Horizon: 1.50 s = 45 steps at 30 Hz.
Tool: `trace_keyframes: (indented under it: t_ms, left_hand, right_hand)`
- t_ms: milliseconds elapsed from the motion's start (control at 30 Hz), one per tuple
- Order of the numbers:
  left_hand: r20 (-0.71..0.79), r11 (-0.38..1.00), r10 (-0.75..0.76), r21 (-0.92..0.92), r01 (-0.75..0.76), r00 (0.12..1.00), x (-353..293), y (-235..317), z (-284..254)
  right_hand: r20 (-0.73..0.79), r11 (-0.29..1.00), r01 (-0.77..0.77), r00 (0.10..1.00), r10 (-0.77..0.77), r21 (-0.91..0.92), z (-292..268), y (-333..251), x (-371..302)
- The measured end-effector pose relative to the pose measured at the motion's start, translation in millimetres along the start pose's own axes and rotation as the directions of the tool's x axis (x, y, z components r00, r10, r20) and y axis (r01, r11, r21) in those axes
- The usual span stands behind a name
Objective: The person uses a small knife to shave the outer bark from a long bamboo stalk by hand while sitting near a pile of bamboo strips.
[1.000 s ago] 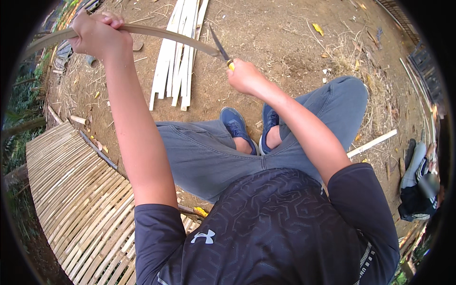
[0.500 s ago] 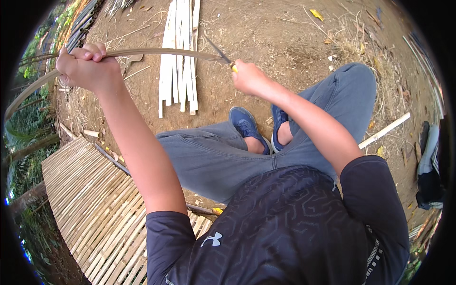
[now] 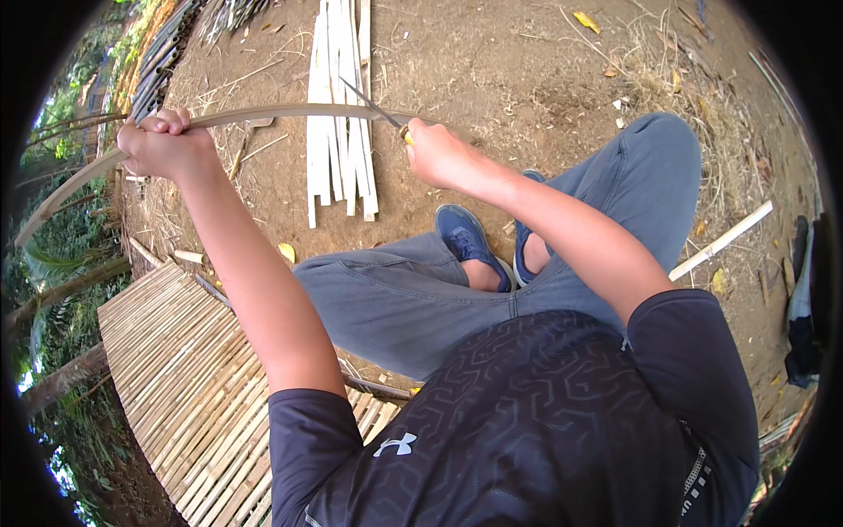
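A long, thin bamboo strip (image 3: 272,111) arches across the upper left, bent in a curve. My left hand (image 3: 167,147) is closed around it, and its left end hangs past my fist. In my right hand (image 3: 439,156) is a knife (image 3: 376,108) with a slim dark blade and a bit of yellow at the handle. The blade crosses the strip near its right part, pointing up and to the left. Whether the edge is cutting in cannot be made out. Part of the strip's right end lies behind the knife and my right hand.
Pale split strips (image 3: 341,167) lie in a bundle on the dirt ground beyond my feet. A bamboo-slat platform (image 3: 189,378) is at lower left. Dark bamboo poles (image 3: 167,63) are stacked at far left. One loose pale strip (image 3: 724,239) lies right of my knee, with dark cloth (image 3: 803,347) farther right.
My right hand and the knife have moved left and slightly nearer, the blade shifting along the strip toward my left hand. My left hand still grips the strip, a little lower in view.
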<state>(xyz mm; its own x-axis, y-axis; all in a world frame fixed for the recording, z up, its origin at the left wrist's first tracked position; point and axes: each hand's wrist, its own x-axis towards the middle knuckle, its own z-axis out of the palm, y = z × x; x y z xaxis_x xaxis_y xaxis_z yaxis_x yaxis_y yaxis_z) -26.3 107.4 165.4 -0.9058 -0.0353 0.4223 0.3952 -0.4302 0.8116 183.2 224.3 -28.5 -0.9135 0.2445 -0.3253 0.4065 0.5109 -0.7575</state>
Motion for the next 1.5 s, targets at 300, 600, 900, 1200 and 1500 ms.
trace_keyframes:
  t_ms: [300,600,900,1200,1500]
  left_hand:
    - [-0.037,0.997,0.069,0.035,-0.067,0.997,-10,7,5]
    - [0.168,0.995,-0.040,-0.079,0.054,0.985,5,3,-17]
    - [0.054,0.999,0.024,-0.035,-0.023,0.998,0,-2,1]
    - [-0.061,1.000,0.011,0.010,-0.010,0.998,11,-10,-14]
    - [-0.117,0.999,0.028,0.041,-0.023,0.993,9,-5,-29]
  right_hand:
    - [0.103,0.994,-0.102,0.990,0.097,0.048,0,3,19]
    - [0.095,0.990,-0.134,0.987,0.130,0.033,-3,23,24]
    - [-0.120,1.000,0.028,0.992,-0.028,0.002,39,43,20]
    - [-0.032,0.997,-0.047,0.998,0.049,0.060,21,21,36]
    - [0.092,0.987,-0.096,0.992,0.085,0.130,11,-6,32]
